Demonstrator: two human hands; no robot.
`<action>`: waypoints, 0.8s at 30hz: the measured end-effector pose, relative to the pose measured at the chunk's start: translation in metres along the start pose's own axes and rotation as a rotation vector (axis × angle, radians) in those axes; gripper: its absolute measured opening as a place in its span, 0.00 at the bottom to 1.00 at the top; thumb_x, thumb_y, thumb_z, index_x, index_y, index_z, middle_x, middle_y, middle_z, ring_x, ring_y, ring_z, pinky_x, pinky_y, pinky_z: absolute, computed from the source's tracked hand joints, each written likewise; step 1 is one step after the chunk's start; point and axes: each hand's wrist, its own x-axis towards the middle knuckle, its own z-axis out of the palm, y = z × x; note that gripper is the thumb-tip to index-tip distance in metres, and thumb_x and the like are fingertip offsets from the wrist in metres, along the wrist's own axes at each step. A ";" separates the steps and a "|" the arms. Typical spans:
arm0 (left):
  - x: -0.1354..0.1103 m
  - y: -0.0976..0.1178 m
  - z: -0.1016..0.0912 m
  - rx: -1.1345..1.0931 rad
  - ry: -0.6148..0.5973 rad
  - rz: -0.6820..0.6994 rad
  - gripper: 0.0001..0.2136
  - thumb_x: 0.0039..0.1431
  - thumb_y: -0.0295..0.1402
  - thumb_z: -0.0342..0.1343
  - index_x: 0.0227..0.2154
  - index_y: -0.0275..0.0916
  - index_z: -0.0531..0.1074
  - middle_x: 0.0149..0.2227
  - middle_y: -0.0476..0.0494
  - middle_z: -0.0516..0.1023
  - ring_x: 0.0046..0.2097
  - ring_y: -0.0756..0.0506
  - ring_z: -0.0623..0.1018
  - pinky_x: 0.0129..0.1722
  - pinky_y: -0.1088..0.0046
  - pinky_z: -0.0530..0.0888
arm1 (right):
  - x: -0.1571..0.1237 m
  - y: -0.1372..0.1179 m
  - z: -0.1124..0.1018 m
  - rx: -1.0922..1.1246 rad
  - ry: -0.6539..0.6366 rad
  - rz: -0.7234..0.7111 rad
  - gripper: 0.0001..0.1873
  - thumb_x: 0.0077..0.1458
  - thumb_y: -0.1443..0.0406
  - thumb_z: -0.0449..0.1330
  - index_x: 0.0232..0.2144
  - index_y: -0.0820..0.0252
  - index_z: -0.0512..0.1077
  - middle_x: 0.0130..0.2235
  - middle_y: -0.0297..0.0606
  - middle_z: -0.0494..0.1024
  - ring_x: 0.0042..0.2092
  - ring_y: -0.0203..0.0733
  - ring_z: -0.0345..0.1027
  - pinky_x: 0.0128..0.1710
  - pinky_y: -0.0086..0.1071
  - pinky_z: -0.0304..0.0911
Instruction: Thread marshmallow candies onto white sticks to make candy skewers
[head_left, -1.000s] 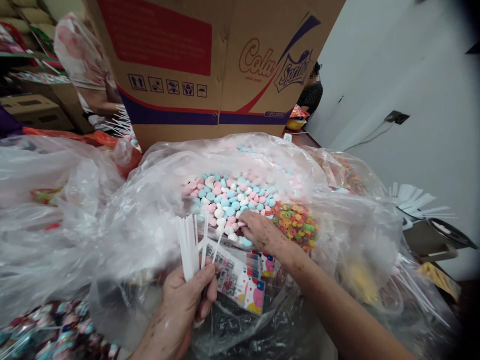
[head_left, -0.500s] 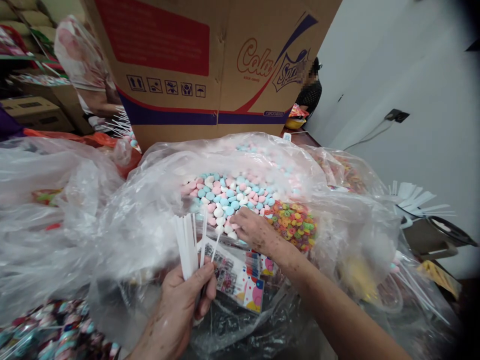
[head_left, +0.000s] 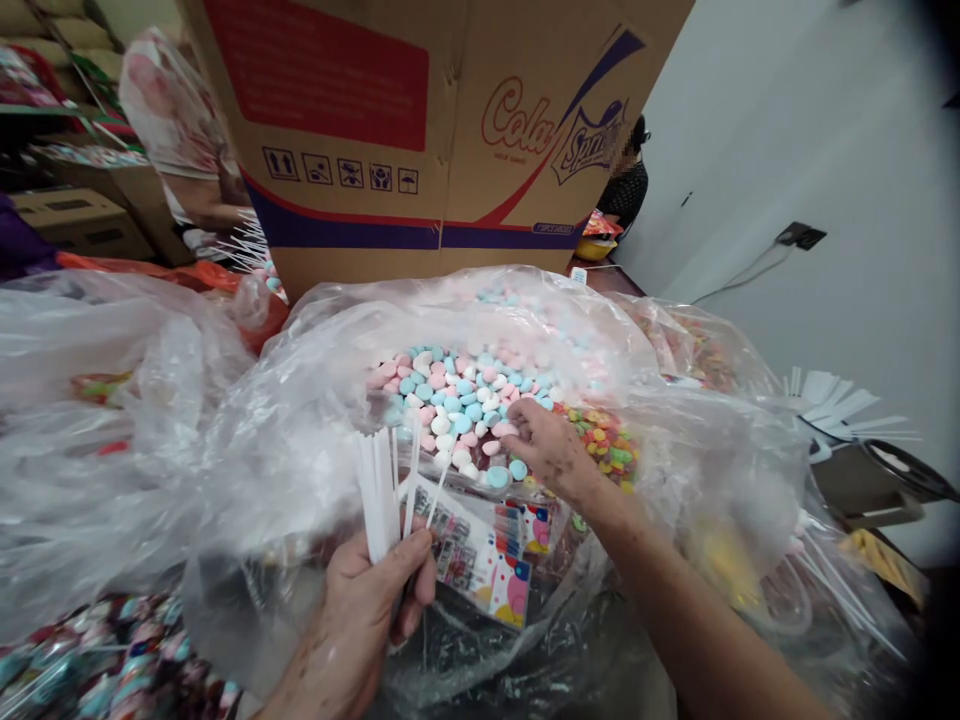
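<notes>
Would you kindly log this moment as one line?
left hand: holds white sticks; right hand: at pastel candies; ring candies: alongside

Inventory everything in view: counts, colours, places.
Large carton: one, brown, upper centre
Smaller cartons: at least two, brown, upper left
Pastel candies: many, pink, blue, white, centre
Ring candies: many, orange, yellow, green, right of centre
Mixed candies: many, multicoloured, lower left
Printed packets: at least two, multicoloured, centre
Plastic bags: several, clear, around candies
Fanned sticks: several, white, far right
Wall fitting: one, black, upper right
Co-workers: two, pale and dark clothing, background
Held sticks: bunch, white, centre
Left hand: one, bare, gripping held sticks
Right hand: one, bare, at pastel candies
</notes>
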 end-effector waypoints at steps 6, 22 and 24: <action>-0.005 0.001 0.003 0.030 0.010 0.007 0.17 0.48 0.45 0.65 0.20 0.36 0.68 0.14 0.53 0.68 0.13 0.57 0.59 0.14 0.83 0.52 | 0.005 -0.017 0.015 -0.110 -0.076 0.030 0.03 0.55 0.70 0.55 0.32 0.57 0.66 0.34 0.35 0.71 0.34 0.39 0.62 0.32 0.30 0.53; -0.005 0.002 0.003 0.028 0.021 -0.019 0.18 0.47 0.45 0.65 0.19 0.37 0.67 0.14 0.53 0.69 0.13 0.57 0.59 0.15 0.83 0.51 | 0.003 0.017 0.027 -0.185 -0.117 -0.495 0.08 0.55 0.75 0.51 0.32 0.58 0.64 0.35 0.39 0.70 0.37 0.42 0.60 0.38 0.32 0.57; -0.005 0.002 0.002 0.025 0.016 -0.023 0.18 0.46 0.45 0.66 0.19 0.37 0.67 0.14 0.53 0.69 0.13 0.57 0.59 0.14 0.83 0.51 | 0.002 0.018 0.027 -0.208 -0.142 -0.493 0.08 0.56 0.75 0.52 0.33 0.58 0.65 0.36 0.39 0.70 0.38 0.42 0.61 0.38 0.32 0.58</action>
